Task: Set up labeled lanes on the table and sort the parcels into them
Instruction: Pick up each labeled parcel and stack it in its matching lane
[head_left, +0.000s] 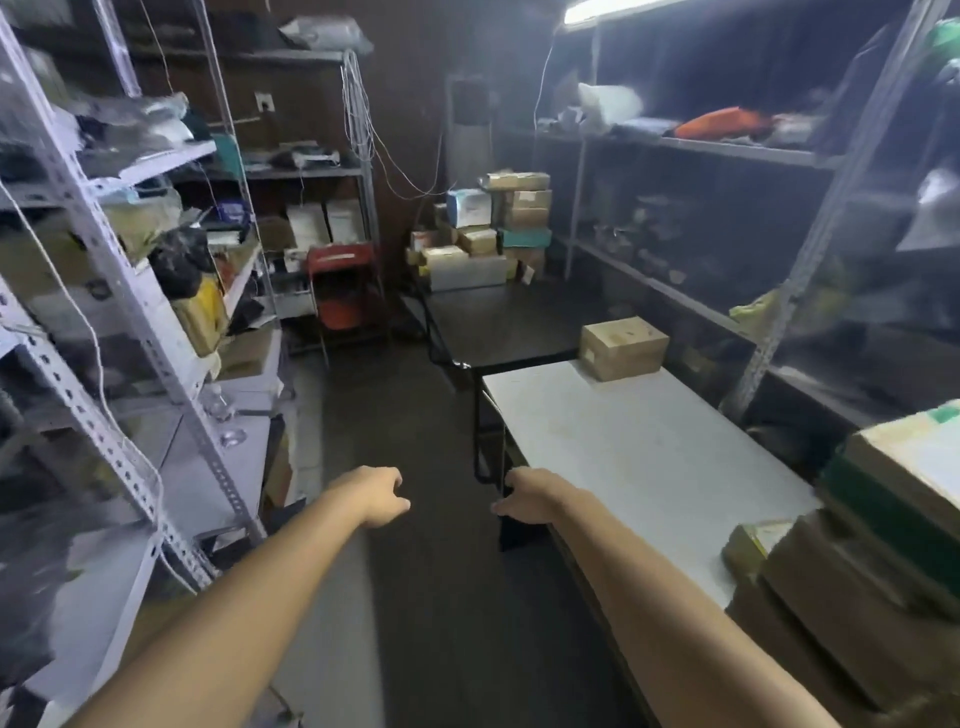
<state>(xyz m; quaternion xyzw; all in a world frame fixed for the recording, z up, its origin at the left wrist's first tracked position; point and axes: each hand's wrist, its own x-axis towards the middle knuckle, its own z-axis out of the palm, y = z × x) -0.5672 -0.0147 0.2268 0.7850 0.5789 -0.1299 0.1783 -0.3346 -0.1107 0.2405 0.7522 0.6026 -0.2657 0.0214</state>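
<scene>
Left hand (382, 496) hangs loosely curled, empty; right hand (524, 501) at the edge of the white table (649, 457), grip unclear; the parcel stack (857, 571) right of it could topple if bumped.

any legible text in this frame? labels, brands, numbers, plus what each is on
Nothing reads; the whole frame is blurred.
Pale sticker on the cardboard box on the white table: too blurred to read.
Print on the blue-and-white box in the far stack: too blurred to read.
Green and white markings on the top box of the near right stack: too blurred to read.
No lane labels show on the white table.
</scene>
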